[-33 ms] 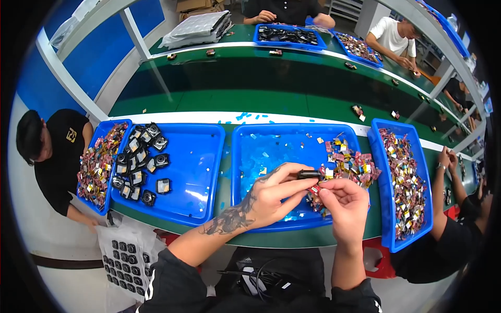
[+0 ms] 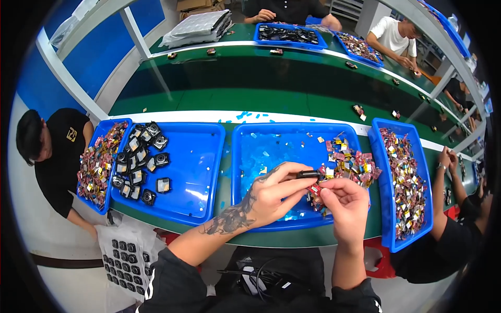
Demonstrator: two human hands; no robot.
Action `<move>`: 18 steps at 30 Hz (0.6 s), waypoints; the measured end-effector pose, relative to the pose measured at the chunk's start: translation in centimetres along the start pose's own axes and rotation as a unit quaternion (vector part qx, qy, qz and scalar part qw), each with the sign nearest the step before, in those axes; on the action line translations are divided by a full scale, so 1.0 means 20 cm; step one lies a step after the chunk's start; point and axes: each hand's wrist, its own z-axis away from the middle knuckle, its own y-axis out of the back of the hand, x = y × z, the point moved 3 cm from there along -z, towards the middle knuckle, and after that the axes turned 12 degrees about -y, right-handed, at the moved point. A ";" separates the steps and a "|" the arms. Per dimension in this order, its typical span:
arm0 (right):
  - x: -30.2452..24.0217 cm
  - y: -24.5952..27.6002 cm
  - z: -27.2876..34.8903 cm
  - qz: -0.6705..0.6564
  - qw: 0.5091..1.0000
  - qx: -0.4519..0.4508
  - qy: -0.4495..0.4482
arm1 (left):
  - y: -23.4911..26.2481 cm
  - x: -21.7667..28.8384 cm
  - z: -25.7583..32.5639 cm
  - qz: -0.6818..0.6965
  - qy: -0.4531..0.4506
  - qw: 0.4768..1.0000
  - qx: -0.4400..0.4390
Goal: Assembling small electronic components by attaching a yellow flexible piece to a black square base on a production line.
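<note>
- Black part point(image 2: 309, 174) pinched in left hand point(image 2: 271, 195) fingertips, above the blue tray point(image 2: 271, 138).
- Right hand point(image 2: 347, 206) fingers closed on small red piece point(image 2: 314, 189) just under it.
- Risk: thin pinch slips, piece drops into the loose pile point(image 2: 349, 161) w/ lookalikes, hard to find.

Two bare forearms entering from six o'clock, black sleeves pushed up to the elbows, dark tattoo across the left hand point(image 2: 271, 201) and forearm, right hand point(image 2: 347, 206) unmarked, short fingernails
</note>
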 end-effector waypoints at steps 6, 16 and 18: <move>0.01 0.01 -0.03 0.068 0.995 0.000 0.079 | -0.01 -0.02 0.02 -0.056 -0.041 0.997 -0.026; 0.07 0.01 0.00 0.047 0.997 0.017 0.058 | -0.09 -0.08 0.09 0.357 0.421 0.834 0.008; 0.07 0.00 0.00 0.072 0.994 0.035 0.078 | -0.11 -0.08 0.10 0.369 0.412 0.832 0.029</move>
